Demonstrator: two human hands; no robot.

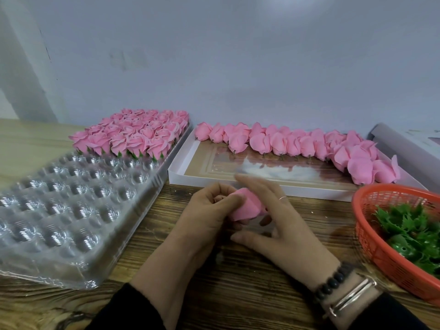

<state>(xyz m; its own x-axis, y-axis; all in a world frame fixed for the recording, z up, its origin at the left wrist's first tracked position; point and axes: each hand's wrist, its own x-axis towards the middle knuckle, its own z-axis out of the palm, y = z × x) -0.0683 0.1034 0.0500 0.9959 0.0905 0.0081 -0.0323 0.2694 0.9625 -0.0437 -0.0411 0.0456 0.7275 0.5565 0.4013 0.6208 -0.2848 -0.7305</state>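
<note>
A pink rose head (246,206) sits between my two hands over the wooden table (238,294). My left hand (207,217) grips it, thumb curled over its left side. My right hand (273,222) lies against its right side with the fingers nearly straight and the thumb stretched out underneath; whether it pinches the flower is hidden. A clear plastic cavity tray (71,201) lies to the left, its far rows filled with finished pink roses (133,134) with green bases. A white shallow box (181,172) behind my hands holds a row of loose pink rose heads (285,141).
A red plastic basket (371,244) at the right edge holds several green leaf calyxes (409,225). A pale box corner (404,141) shows at the far right. A plain grey wall stands right behind the table.
</note>
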